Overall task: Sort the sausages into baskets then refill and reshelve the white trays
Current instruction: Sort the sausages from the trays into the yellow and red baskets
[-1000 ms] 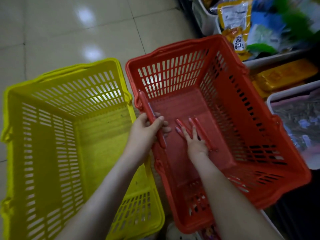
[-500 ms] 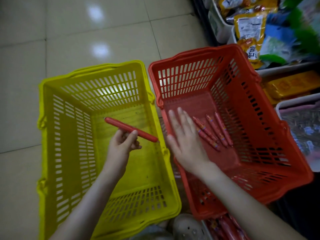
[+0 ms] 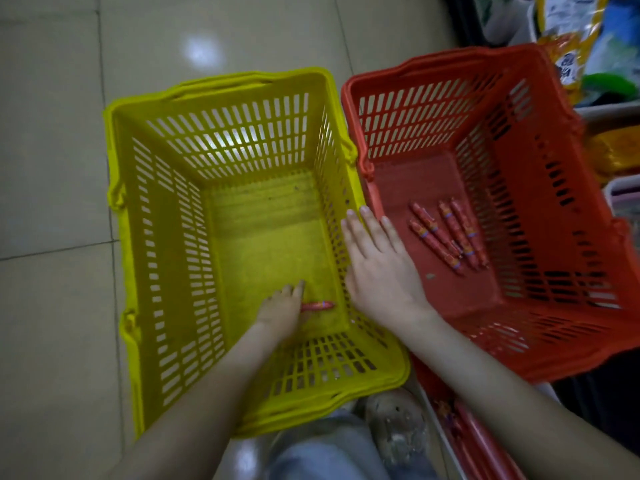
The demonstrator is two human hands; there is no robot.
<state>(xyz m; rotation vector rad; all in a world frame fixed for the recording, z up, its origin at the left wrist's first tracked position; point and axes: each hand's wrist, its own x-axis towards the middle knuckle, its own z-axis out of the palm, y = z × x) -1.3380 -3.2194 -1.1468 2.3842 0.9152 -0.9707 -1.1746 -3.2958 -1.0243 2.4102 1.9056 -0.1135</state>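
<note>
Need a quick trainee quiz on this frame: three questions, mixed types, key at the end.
1. True or false: the right hand grips a sausage.
2. Which holds more sausages? A: yellow basket. B: red basket.
3. Fill in: the left hand is down in the ___ basket, at a single sausage.
Key: 1 false, it is flat and empty. 2 B, a group of sausages lies on its floor. 3 yellow.
</note>
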